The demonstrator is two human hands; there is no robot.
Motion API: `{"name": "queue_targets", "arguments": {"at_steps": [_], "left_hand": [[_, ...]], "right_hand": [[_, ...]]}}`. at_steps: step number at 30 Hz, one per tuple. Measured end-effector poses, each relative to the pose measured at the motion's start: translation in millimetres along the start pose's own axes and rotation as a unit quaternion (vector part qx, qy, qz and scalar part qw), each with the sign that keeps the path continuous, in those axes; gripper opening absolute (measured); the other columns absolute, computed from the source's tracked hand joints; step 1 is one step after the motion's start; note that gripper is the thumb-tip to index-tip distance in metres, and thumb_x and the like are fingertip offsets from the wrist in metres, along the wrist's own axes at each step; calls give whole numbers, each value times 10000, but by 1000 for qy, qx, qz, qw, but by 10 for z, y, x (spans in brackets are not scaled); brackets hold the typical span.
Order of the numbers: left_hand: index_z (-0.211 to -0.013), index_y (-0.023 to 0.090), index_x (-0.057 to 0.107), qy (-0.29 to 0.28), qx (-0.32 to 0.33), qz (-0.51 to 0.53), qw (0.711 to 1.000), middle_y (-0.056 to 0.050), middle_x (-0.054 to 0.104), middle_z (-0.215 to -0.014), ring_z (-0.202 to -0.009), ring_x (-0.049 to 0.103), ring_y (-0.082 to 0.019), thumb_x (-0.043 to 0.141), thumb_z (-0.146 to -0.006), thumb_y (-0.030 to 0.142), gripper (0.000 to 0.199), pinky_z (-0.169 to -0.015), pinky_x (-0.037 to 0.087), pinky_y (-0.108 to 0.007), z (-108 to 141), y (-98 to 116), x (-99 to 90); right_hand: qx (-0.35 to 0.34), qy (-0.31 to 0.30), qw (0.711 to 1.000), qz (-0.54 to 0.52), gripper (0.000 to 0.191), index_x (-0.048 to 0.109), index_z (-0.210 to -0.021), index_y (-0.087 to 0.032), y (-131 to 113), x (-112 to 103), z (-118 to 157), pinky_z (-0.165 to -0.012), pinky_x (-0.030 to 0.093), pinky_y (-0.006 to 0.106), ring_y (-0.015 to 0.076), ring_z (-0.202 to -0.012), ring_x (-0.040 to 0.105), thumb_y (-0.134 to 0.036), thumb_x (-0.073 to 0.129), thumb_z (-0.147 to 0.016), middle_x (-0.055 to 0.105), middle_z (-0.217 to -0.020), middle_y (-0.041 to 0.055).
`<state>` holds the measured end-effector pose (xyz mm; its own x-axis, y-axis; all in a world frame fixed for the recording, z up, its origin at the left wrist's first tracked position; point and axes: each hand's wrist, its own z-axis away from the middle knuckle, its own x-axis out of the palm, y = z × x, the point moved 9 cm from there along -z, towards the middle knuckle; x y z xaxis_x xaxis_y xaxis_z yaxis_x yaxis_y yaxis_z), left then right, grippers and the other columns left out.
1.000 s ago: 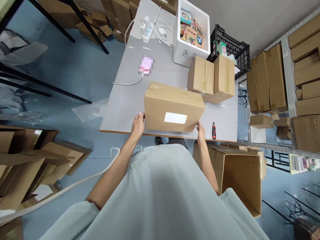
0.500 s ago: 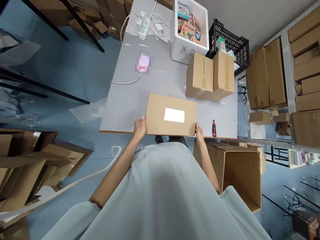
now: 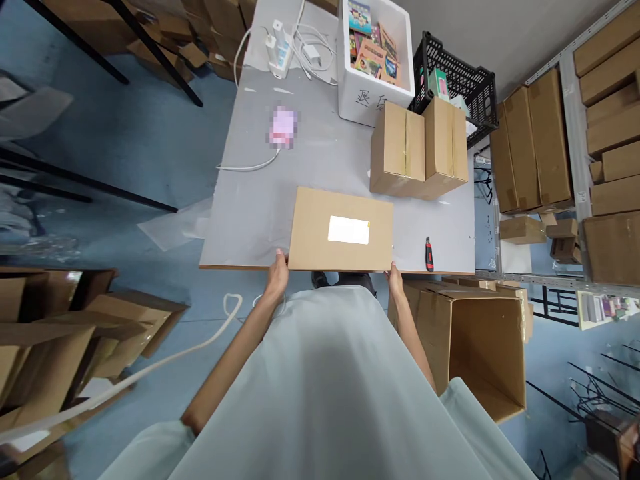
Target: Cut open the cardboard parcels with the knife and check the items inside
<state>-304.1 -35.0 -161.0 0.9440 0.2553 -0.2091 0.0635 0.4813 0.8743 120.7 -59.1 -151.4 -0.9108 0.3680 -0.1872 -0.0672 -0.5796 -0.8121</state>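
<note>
A flat cardboard box (image 3: 313, 230) with a white label (image 3: 349, 230) lies at the near edge of the grey table (image 3: 250, 220). My left hand (image 3: 277, 272) is at its near left corner, thumb pointing up along the side and fingers partly hidden below the edge. At the near right corner, my right hand (image 3: 395, 277) grips the box with fingertips against the edge. To the right of the box lies a red and black box cutter (image 3: 429, 255). A pixelated pink item (image 3: 283, 127) with a white cable is farther back on the table.
Two cardboard boxes (image 3: 419, 147) stand at the right, before a white foam bin (image 3: 370, 100) of colourful booklets and a black crate (image 3: 457, 80). A power strip (image 3: 280, 50) sits at the back left. A large open carton (image 3: 483, 347) is below the table's right side.
Both hands have slid slightly down along the box's sides to its near corners. The box stays in nearly the same place; the view has shifted a little.
</note>
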Motion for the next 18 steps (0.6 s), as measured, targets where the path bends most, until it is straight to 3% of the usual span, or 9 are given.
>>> {"name": "queue_targets", "arguments": {"at_steps": [3, 5, 10, 14, 18], "left_hand": [[-1282, 139, 840, 10, -35, 17, 999, -232, 855, -1140, -1265, 800, -407, 207, -1048, 946, 1052, -1183, 605, -575, 2, 9, -39], [-1319, 148, 834, 17, -32, 35, 999, -226, 850, -1211, -1301, 791, -390, 198, -1061, 932, 1042, -1224, 583, -570, 16, 127, -64], [-1454, 185, 786, 39, 72, 60, 995, -183, 751, -1524, -1401, 733, -342, 234, -1120, 858, 933, -1236, 590, -498, 139, 833, -155], [-1491, 148, 763, 56, 143, 40, 987, -184, 718, -1559, -1393, 719, -329, 202, -1142, 836, 953, -1228, 586, -473, 272, 1395, -261], [-1463, 112, 779, 70, 185, 14, 980, -209, 722, -1524, -1412, 691, -367, 196, -1146, 835, 981, -1273, 531, -533, 302, 1598, -351]], "right_hand": [[-21, -5, 1000, -4, 670, 832, -1333, -183, -189, -22, 44, -1364, 457, 553, 298, -1566, 649, -736, 567, -1061, 790, -1511, 142], [-40, -9, 999, -7, 694, 809, -1403, -174, -357, -40, 76, -1387, 428, 529, 284, -1601, 615, -726, 535, -1083, 738, -1589, 139], [-143, -49, 988, -21, 737, 688, -1609, -195, -975, -35, 221, -1433, 356, 468, 246, -1689, 504, -701, 459, -1126, 577, -1760, 83], [-202, -63, 977, -30, 741, 636, -1670, -229, -1472, -67, 418, -1459, 314, 471, 245, -1711, 469, -708, 448, -1137, 558, -1780, 38], [-235, -51, 971, -3, 697, 674, -1638, -274, -1740, -78, 574, -1480, 252, 494, 250, -1735, 426, -704, 434, -1144, 602, -1748, 5]]}}
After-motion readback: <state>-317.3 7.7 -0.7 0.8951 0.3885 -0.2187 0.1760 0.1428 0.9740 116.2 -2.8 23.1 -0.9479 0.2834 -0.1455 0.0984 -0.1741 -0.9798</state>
